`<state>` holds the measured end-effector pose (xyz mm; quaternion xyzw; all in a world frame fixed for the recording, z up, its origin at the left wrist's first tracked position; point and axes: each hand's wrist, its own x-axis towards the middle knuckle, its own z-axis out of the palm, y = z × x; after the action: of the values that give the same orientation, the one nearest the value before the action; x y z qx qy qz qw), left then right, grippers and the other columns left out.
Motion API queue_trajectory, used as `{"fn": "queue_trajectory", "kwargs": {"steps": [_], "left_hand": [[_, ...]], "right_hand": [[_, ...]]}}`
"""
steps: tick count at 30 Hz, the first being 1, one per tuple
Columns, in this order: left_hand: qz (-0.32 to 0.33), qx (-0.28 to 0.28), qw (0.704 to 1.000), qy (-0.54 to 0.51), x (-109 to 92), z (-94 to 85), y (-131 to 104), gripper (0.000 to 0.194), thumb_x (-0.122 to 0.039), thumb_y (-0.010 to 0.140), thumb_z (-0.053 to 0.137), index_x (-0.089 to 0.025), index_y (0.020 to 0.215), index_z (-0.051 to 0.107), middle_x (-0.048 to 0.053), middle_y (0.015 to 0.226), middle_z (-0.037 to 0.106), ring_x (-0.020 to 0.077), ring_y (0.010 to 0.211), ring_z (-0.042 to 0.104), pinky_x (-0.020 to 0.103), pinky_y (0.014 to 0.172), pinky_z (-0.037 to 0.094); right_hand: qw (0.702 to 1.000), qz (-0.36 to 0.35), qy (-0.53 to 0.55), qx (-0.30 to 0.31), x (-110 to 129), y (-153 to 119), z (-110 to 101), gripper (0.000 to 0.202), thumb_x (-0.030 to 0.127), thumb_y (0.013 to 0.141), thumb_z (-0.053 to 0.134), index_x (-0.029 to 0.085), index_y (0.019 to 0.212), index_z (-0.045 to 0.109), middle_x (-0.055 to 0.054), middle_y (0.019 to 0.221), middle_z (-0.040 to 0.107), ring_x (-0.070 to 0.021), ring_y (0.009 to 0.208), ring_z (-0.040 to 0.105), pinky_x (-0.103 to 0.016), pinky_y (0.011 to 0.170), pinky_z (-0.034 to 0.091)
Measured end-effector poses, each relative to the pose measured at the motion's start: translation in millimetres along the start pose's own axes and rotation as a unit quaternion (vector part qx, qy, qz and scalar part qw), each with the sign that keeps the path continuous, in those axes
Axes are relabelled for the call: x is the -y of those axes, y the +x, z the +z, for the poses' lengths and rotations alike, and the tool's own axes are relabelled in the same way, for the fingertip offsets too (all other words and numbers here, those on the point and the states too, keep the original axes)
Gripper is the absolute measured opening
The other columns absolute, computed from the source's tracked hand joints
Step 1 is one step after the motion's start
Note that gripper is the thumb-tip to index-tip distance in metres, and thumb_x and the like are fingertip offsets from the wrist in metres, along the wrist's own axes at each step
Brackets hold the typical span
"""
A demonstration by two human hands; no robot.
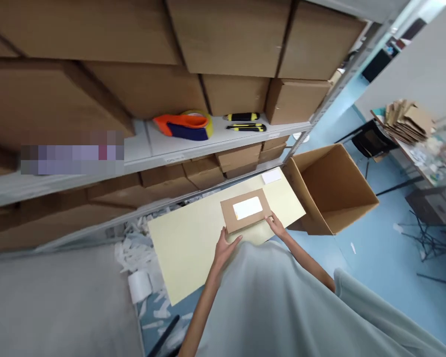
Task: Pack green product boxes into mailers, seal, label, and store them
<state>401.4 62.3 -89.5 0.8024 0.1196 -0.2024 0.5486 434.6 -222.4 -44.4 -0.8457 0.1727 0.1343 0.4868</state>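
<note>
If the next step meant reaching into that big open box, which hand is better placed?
Probably the right hand: it is by the cardboard parcel's end nearer the big open box, while the left hand is farther off.

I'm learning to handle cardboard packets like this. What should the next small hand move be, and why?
I'd probably bring the left hand's thumb onto the near left corner of the cardboard packet: that thumb appears spread away from the edge, while the fingers of the right hand are at the near right corner, so the hold looks uneven.
</note>
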Motion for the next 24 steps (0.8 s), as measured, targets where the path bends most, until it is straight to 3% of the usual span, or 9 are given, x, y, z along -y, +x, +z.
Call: {"fn": "queue_trajectory", "kwargs": {"steps": [3,6,10,14,18,21,24], "left_hand": [[-0.010,-0.001,1.000,0.015,-26.3,-23.6,2.0,0.105,-0.053,0.099,0.076,-0.019,0.184,0.025,0.017,0.181,0.046,0.0320,0.172,0.040,0.044,0.141,0.036],[0.040,0.035,0.998,0.019,-60.3,-41.2,9.0,0.095,-0.051,0.101,0.072,-0.023,0.183,0.032,0.011,0.181,0.048,0.0290,0.171,0.041,0.042,0.143,0.033],[0.141,0.078,0.986,0.043,-111.4,-31.4,19.9,0.079,-0.057,0.101,0.071,-0.020,0.169,0.057,0.014,0.173,0.059,0.0331,0.163,0.055,0.048,0.140,0.039],[0.220,0.123,0.965,0.073,-166.4,3.7,18.1,0.069,-0.054,0.101,0.072,-0.023,0.162,0.066,0.015,0.164,0.067,0.0333,0.144,0.070,0.051,0.130,0.052],[0.293,0.158,0.939,0.089,-228.7,49.7,7.4,0.066,-0.052,0.105,0.070,-0.027,0.166,0.063,0.014,0.161,0.069,0.0301,0.130,0.077,0.048,0.119,0.062],[0.361,0.173,0.911,0.102,-279.4,99.6,2.5,0.065,-0.049,0.108,0.069,-0.028,0.169,0.059,0.014,0.161,0.069,0.0301,0.138,0.073,0.048,0.121,0.062],[0.419,0.190,0.880,0.121,-330.8,169.8,6.7,0.067,-0.043,0.110,0.068,-0.029,0.173,0.053,0.013,0.165,0.066,0.0311,0.150,0.066,0.051,0.127,0.057]], "right_hand": [[0.998,-0.032,0.055,-0.022,18.1,-22.2,-6.4,0.084,0.083,0.097,0.061,0.029,0.161,0.067,-0.009,0.162,0.071,-0.0353,0.155,0.064,-0.058,0.130,0.051],[0.991,-0.031,0.106,-0.073,31.7,-56.3,-28.5,0.085,0.083,0.095,0.068,0.029,0.160,0.070,-0.008,0.166,0.067,-0.0366,0.158,0.061,-0.057,0.130,0.052],[0.966,0.020,0.175,-0.191,33.8,-113.8,-61.7,0.089,0.085,0.089,0.075,0.028,0.157,0.074,-0.009,0.163,0.070,-0.0391,0.159,0.060,-0.058,0.130,0.053],[0.930,0.051,0.236,-0.277,24.8,-155.6,-92.1,0.086,0.082,0.087,0.081,0.030,0.155,0.076,-0.006,0.163,0.069,-0.0399,0.159,0.059,-0.056,0.129,0.054],[0.904,0.047,0.237,-0.351,5.9,-163.5,-134.3,0.077,0.077,0.090,0.080,0.028,0.150,0.079,-0.008,0.156,0.075,-0.0396,0.151,0.066,-0.054,0.120,0.061],[0.878,0.057,0.196,-0.432,-20.7,-148.0,-181.9,0.070,0.070,0.092,0.080,0.023,0.145,0.081,-0.014,0.149,0.079,-0.0387,0.140,0.071,-0.053,0.115,0.061],[0.848,0.088,0.185,-0.489,-56.8,-116.0,-240.8,0.067,0.065,0.093,0.077,0.019,0.141,0.080,-0.018,0.146,0.079,-0.0375,0.133,0.072,-0.054,0.115,0.059]]}}
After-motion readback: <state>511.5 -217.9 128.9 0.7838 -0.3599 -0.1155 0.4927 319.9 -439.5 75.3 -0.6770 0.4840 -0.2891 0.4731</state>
